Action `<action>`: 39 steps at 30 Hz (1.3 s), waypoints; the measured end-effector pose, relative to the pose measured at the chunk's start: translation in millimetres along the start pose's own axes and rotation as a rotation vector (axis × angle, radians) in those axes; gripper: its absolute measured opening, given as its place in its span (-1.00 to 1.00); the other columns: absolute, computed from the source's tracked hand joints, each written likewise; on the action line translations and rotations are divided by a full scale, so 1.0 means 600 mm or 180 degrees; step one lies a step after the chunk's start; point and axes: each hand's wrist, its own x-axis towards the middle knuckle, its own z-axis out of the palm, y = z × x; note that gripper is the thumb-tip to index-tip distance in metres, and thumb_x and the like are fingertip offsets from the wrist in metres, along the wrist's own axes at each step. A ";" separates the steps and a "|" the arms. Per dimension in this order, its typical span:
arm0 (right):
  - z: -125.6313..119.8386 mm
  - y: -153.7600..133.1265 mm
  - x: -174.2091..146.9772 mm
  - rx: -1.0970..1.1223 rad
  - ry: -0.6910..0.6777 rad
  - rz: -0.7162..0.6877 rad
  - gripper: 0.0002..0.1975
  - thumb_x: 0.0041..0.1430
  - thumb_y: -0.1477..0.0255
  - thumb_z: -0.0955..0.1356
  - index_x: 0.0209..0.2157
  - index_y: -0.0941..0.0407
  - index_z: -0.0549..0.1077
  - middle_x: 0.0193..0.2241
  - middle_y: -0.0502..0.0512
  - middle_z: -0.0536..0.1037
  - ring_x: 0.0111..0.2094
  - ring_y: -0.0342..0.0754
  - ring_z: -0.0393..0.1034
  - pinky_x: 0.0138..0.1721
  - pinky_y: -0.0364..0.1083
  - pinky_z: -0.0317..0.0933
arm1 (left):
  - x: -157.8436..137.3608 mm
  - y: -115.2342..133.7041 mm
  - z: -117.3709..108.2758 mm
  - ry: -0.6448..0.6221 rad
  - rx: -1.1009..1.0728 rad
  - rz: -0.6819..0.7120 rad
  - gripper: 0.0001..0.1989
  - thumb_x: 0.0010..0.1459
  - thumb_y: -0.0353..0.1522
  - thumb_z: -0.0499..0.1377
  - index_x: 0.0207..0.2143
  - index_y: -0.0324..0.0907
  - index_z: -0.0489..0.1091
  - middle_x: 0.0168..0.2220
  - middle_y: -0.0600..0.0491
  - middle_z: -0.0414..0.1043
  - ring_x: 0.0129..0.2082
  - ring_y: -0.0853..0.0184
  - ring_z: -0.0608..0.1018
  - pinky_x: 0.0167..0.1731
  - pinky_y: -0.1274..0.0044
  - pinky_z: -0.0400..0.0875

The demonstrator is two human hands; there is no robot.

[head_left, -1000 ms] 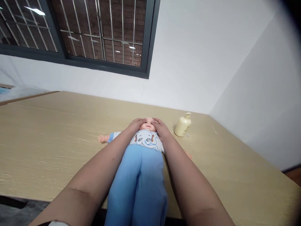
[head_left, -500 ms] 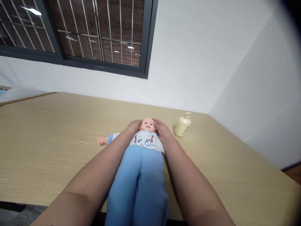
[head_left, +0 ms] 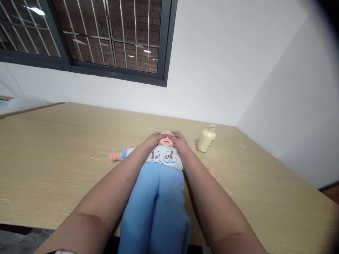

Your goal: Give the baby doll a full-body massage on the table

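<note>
A baby doll [head_left: 159, 197] lies on its back on the table, its legs toward me, in light blue trousers and a white top with an elephant bib. My left hand [head_left: 154, 140] cups one side of its head, the thumb laid across the brow and eye. On the other side, my right hand [head_left: 179, 141] holds the head in the same way. Both thumbs nearly meet over the doll's eyes, which are covered; its mouth shows below them. The doll's arms stretch out sideways, partly behind my forearms.
A cream pump bottle [head_left: 206, 140] stands right of the doll's head. Farther right, a thin pale strip [head_left: 242, 144] lies on the wooden table [head_left: 66, 169]. White walls and a barred window [head_left: 111, 35] are behind. Clear plastic sheeting [head_left: 21, 104] lies at the far left.
Both thumbs have moved inward from the sides of the doll's head onto its brow and eyes. The eyes showed before and are now covered. The doll and bottle stay in place.
</note>
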 end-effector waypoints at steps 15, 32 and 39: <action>-0.010 -0.009 -0.015 0.0777 -0.0201 0.0423 -0.55 0.00 0.42 0.44 -0.02 0.04 0.41 -0.17 0.11 0.58 -0.23 0.05 0.52 -0.19 0.05 0.43 | -0.025 -0.004 0.003 -0.0270 -0.0816 0.0062 -0.69 0.00 -0.26 0.25 -0.18 -0.21 0.48 -0.16 -0.12 0.58 -0.14 0.08 0.59 -0.15 0.34 0.48; -0.012 0.005 0.005 0.0130 -0.0159 0.0222 -0.57 0.02 0.28 0.41 -0.04 0.01 0.38 -0.22 0.07 0.57 -0.24 0.03 0.51 -0.19 0.03 0.42 | -0.010 -0.010 0.002 -0.0243 -0.0712 0.0095 -0.71 0.01 -0.20 0.25 -0.30 -0.23 0.49 -0.22 -0.11 0.59 -0.18 0.11 0.58 -0.18 0.40 0.45; -0.031 0.001 0.002 0.0148 -0.0549 0.0336 -0.43 0.09 0.29 0.40 0.16 -0.01 0.32 0.04 0.14 0.51 -0.02 0.09 0.47 -0.02 0.11 0.39 | -0.027 -0.007 -0.002 -0.0516 -0.1080 0.0044 -0.64 0.00 -0.21 0.28 -0.20 -0.26 0.49 -0.19 -0.15 0.58 -0.20 0.08 0.61 -0.19 0.33 0.49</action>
